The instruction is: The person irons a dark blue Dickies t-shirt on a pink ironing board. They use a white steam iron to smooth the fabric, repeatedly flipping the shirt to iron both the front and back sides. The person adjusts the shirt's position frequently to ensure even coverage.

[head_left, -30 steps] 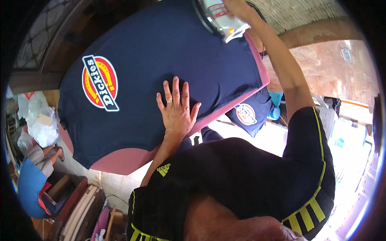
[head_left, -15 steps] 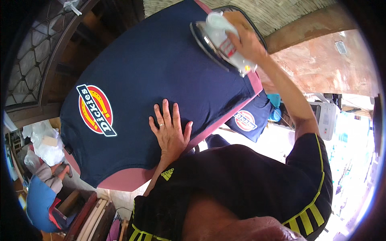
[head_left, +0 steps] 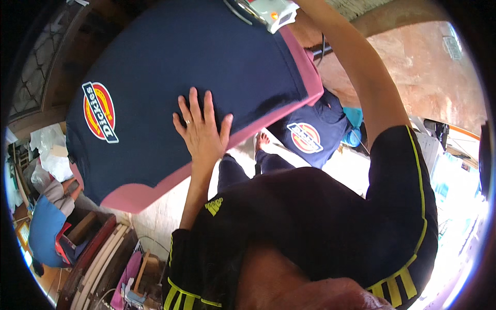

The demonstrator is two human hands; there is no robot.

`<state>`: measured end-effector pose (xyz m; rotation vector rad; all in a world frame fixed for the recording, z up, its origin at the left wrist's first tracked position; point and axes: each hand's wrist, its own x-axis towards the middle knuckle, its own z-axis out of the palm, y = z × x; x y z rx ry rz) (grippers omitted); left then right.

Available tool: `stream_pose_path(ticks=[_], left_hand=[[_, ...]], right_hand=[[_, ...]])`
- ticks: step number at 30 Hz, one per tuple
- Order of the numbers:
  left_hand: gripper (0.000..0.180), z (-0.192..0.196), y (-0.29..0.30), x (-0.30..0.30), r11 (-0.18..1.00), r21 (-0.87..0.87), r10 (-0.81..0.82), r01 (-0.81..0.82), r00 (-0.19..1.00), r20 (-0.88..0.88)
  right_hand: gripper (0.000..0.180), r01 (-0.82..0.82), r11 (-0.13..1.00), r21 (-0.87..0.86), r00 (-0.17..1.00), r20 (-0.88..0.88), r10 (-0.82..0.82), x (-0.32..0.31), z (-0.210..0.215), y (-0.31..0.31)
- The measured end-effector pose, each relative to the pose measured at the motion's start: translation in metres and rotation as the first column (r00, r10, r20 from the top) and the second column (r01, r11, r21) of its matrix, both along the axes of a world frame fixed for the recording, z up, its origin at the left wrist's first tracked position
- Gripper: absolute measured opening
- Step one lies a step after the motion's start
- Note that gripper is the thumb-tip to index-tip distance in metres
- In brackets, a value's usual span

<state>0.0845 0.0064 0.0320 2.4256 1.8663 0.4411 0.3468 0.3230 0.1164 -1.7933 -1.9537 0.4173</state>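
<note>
A navy T-shirt (head_left: 165, 62) with a red, yellow and white printed emblem (head_left: 100, 112) is spread over a pink-covered ironing board (head_left: 137, 195). My left hand (head_left: 202, 132) lies flat on the shirt near the board's close edge, fingers spread, a ring on one finger. At the top edge, a white-and-grey iron (head_left: 275, 14) rests over the shirt's far right part, cut off by the frame, a small orange light showing at its heel. My right forearm (head_left: 361, 62) reaches up to it; the fingers around its handle lie beyond the frame.
A second navy shirt (head_left: 310, 129) with a similar emblem hangs below the board's right end, beside a turquoise item (head_left: 353, 126). At the lower left are plastic bags (head_left: 54, 155), a seated person's leg and blue garment (head_left: 47, 227), and a wooden box (head_left: 88, 253). A brown wall (head_left: 423, 72) stands right.
The iron and my right hand have gone farther up, partly out of the frame. The view has shifted, so the board and shirt sit higher and more left. My left hand stays flat on the shirt.
</note>
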Motion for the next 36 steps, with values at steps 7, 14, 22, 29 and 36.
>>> stream_pose_path(ticks=[7, 14, 22, 29, 36], left_hand=[[0.072, -0.007, 0.001, 0.006, 0.998, 0.067, 0.011, -0.011, 1.000, -0.008], [0.074, -0.012, 0.001, 0.011, 0.989, 0.145, 0.038, -0.037, 0.999, -0.003], [0.077, -0.022, -0.019, -0.006, 0.961, 0.174, 0.216, -0.214, 0.976, 0.005], [0.077, -0.035, -0.065, -0.050, 0.875, 0.141, 0.461, -0.462, 0.886, 0.041], [0.072, -0.039, -0.090, -0.076, 0.807, 0.158, 0.569, -0.569, 0.821, 0.049]], right_hand=[[0.040, -0.271, 0.886, 0.377, 0.962, 0.075, 0.262, 0.036, -0.013, -0.199], [0.037, -0.376, 0.925, 0.060, 0.921, -0.088, 0.380, 0.081, -0.007, -0.276], [0.039, -0.623, 0.732, -0.276, 0.779, -0.132, 0.613, 0.023, 0.000, -0.232], [0.042, -0.764, 0.518, -0.385, 0.627, -0.254, 0.736, 0.015, 0.022, -0.268], [0.034, -0.782, 0.466, -0.414, 0.582, -0.219, 0.783, -0.057, 0.023, -0.266]])
